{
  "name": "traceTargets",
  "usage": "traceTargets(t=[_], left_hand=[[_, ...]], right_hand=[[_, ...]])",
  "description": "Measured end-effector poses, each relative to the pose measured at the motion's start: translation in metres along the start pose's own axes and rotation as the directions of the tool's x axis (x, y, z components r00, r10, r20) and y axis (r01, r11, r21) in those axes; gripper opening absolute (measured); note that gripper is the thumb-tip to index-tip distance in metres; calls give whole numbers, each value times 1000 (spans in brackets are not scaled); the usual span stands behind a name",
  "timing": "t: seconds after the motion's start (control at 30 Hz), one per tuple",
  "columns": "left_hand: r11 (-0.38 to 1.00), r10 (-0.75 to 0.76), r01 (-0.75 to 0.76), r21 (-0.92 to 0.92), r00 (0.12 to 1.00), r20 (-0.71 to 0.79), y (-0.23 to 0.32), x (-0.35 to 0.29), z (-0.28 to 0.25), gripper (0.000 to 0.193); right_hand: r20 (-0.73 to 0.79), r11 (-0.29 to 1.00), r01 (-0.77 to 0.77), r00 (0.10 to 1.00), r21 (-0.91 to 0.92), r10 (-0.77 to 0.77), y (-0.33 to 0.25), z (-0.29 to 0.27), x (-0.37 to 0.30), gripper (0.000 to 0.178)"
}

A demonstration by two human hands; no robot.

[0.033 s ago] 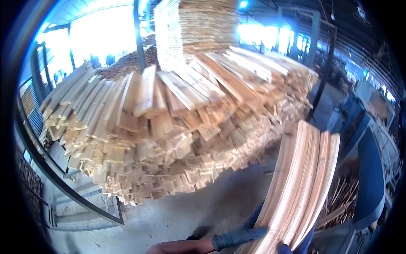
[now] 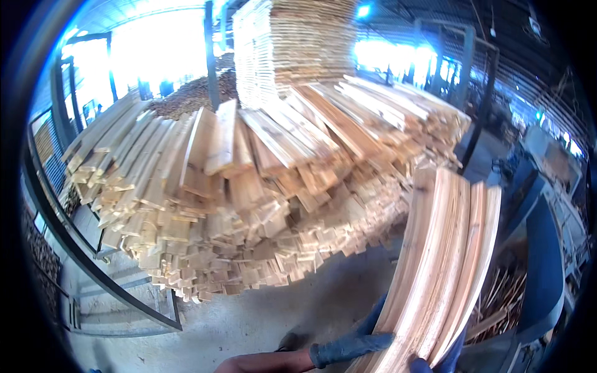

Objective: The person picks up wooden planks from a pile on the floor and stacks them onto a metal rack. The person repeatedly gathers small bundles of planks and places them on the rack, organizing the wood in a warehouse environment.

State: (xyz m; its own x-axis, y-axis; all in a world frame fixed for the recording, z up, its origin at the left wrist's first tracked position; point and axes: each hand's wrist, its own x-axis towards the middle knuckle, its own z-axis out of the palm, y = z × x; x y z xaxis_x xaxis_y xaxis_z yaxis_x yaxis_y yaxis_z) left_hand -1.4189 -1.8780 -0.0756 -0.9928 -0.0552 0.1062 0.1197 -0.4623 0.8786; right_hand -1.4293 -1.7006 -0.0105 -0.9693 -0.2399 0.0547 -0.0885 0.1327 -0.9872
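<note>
A bundle of several long wooden boards (image 2: 435,261) leans up from the lower edge at the right, its far end rising beside the big pile. My left hand (image 2: 354,348), in a blue-grey glove, is closed against the bundle's left side. Over the front of the boards at the bottom edge shows part of my right hand (image 2: 420,365), in a dark blue glove; the rest of it is hidden by the boards and the frame edge. Both hands grip the same bundle.
A wide pile of loose boards (image 2: 242,193) fills the middle, with a tall stack of boards (image 2: 314,43) behind it. A dark metal frame (image 2: 106,280) stands at left. At right are blue machinery (image 2: 541,261) and wood scraps (image 2: 504,298). Concrete floor (image 2: 249,317) shows below.
My view has shifted slightly, so the pile and tall stack sit a little lower and further right. The bundle's far end is slightly higher in the picture. Both hands keep their grip.
</note>
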Motion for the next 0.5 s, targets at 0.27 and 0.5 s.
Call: traceTargets(t=[0.27,0.5], left_hand=[[979,201,-193,63,966,-163,168,1,-54,91],[884,468,-407,231,766,-441,311,19,-218,86]], right_hand=[[227,788,588,754,183,-616,-123,104,71,79],[574,852,316,635,418,-518,-202,315,212,68]])
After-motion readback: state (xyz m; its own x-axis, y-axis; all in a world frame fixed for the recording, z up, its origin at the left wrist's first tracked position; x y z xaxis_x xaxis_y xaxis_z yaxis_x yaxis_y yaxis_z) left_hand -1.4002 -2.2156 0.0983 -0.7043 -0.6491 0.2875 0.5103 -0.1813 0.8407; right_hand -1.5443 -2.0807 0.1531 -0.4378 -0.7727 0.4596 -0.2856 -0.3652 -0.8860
